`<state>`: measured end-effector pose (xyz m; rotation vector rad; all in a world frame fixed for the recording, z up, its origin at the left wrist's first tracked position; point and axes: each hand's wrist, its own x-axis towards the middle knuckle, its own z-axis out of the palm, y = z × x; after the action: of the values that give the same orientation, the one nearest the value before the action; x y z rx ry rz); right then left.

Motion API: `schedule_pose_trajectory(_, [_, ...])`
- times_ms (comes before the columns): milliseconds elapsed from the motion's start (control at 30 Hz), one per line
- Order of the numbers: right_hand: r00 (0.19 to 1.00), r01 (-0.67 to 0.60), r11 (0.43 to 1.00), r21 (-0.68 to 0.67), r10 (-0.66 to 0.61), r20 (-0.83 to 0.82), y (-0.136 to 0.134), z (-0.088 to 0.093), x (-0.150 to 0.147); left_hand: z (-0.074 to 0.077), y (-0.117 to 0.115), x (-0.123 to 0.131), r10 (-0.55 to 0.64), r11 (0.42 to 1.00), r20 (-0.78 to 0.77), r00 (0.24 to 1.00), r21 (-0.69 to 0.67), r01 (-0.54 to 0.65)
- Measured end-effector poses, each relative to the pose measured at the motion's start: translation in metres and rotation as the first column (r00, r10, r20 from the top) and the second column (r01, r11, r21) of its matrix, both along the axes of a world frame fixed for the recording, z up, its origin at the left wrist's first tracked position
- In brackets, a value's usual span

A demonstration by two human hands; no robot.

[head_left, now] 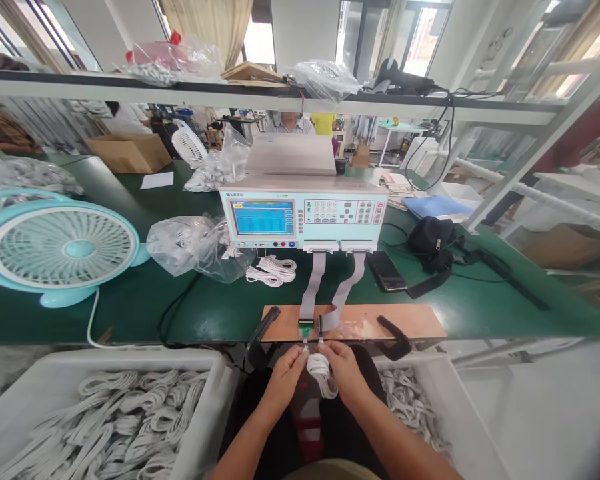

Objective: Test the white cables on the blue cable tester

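Note:
My left hand (286,379) and my right hand (344,371) both pinch the ends of a coiled white cable (321,373), just below the front edge of a brown board (395,321). The cable ends sit at two small connectors (313,331) on that board. Two grey ribbon cables (316,283) run from those connectors up to a white tester (303,213) with a lit blue screen. The coil hangs between my hands over my lap.
A white bin (105,413) of coiled white cables sits at lower left, another pile (410,400) at lower right. A turquoise fan (60,247), bags of cables (195,243), a loose coil (273,270), a phone (386,270) and a black pouch (433,237) lie on the green table. A person sits beyond the tester.

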<state>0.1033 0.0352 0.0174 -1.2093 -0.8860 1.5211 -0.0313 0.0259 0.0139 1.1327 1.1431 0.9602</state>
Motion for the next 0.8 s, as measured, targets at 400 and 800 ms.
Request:
schedule_pose_trajectory(400, [0.997,0.000,0.999,-0.039,-0.003,-0.072,0.001,-0.007,0.001,-0.015,0.004,0.012,0.292,0.956,-0.017,0.956,0.023,-0.291])
schedule_pose_trajectory(800, [1.000,-0.001,0.999,-0.032,0.001,0.007,0.001,-0.011,0.008,-0.017,0.005,0.030,0.426,0.905,-0.037,0.904,0.026,-0.425])
